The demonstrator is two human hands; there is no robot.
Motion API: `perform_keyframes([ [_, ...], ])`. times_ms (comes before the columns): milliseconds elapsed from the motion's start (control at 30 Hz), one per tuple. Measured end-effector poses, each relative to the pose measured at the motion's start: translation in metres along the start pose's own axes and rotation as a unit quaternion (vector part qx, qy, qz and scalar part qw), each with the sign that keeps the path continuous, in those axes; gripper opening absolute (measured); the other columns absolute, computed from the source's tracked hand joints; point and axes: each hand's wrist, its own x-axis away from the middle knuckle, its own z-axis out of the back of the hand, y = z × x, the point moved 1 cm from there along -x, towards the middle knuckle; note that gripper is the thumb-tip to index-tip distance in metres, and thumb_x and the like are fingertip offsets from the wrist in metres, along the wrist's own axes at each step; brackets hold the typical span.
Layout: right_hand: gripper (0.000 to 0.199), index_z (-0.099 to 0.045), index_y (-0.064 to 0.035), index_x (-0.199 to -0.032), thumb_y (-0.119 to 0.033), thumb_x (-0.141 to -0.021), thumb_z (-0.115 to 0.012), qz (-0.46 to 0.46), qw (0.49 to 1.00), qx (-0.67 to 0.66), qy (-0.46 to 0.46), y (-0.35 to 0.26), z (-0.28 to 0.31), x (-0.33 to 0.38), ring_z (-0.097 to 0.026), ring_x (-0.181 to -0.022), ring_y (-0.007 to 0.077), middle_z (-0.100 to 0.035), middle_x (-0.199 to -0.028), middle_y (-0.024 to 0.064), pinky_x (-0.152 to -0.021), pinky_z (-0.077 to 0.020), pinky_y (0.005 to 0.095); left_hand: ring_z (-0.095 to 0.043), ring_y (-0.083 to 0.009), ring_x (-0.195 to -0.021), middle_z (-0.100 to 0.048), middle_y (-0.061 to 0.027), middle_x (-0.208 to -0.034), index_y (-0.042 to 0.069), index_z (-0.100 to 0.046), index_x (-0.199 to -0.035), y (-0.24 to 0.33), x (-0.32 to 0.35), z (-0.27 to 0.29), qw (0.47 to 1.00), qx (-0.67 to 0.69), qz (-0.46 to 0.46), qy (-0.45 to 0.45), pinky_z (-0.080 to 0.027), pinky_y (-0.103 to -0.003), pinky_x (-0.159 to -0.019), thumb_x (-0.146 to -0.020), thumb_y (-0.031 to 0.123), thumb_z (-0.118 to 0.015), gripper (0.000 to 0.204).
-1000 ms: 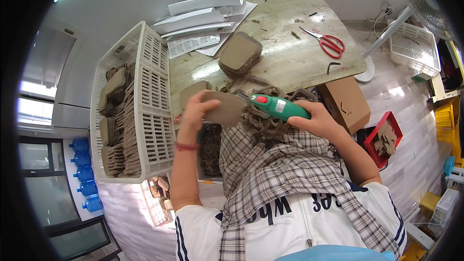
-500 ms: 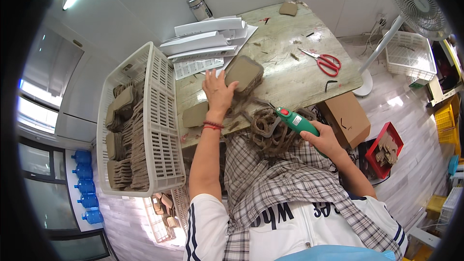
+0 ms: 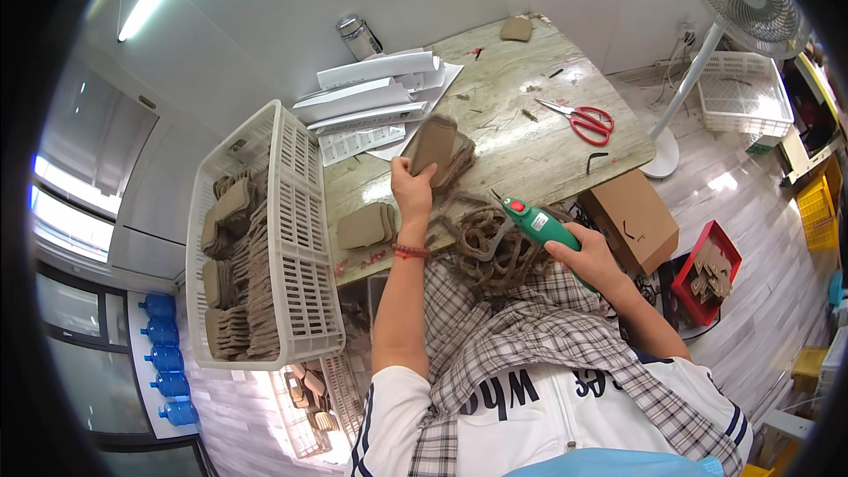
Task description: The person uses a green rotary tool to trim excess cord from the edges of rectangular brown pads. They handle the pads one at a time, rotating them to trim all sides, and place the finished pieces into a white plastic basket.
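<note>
The left hand (image 3: 412,187) grips a brown pad (image 3: 432,143) lifted over the table (image 3: 530,137) middle, with bare tabletop to its right. The right hand (image 3: 590,252) is wrapped around a green tool (image 3: 539,223) at the table's near edge, above scraps (image 3: 490,252).

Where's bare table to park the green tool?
Bare stone lies between the scissors and the brown stack the left hand grips, and along the far edge near the small pad. Crowded: papers at far left, scrap heap by the right hand holding the green tool.
</note>
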Motion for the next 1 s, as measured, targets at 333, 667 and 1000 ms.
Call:
perform_keyframes([
  [333, 0.037, -0.063, 0.0009, -0.108, -0.028, -0.086, -0.07, 0.065, 0.997, -0.003, 0.032, -0.033, -0.023, -0.006, -0.056, -0.06, 0.0072, -0.061, -0.076, 0.0023, -0.055, -0.0452, 0.0235, -0.061, -0.0246, -0.104, -0.062, -0.0094, -0.115, 0.003, -0.054, -0.122, 0.04, 0.06, -0.015, 0.773, 0.614, 0.138, 0.084, -0.053, -0.039, -0.092, -0.082, -0.009, -0.065, 0.043],
  [667, 0.039, -0.063, 0.0009, -0.106, -0.03, -0.084, -0.073, 0.084, 0.996, -0.012, 0.043, -0.041, -0.028, -0.002, -0.057, -0.068, 0.0099, -0.064, -0.078, 0.0057, -0.061, -0.0478, 0.0266, -0.059, -0.0261, -0.108, -0.06, -0.0099, -0.118, 0.003, -0.054, -0.121, 0.049, 0.077, -0.024, 0.742, 0.652, 0.142, 0.063, -0.051, -0.041, -0.096, -0.085, -0.008, -0.063, 0.039],
  [1000, 0.042, -0.063, 0.0019, -0.109, -0.03, -0.084, -0.073, 0.08, 0.995, -0.026, 0.06, -0.042, -0.024, -0.004, -0.056, -0.06, 0.0075, -0.063, -0.074, 0.0037, -0.054, -0.0455, 0.0242, -0.06, -0.0248, -0.109, -0.06, -0.0102, -0.118, 0.003, -0.053, -0.122, 0.05, 0.099, -0.034, 0.768, 0.617, 0.173, 0.016, -0.05, -0.038, -0.098, -0.086, -0.007, -0.061, 0.038],
])
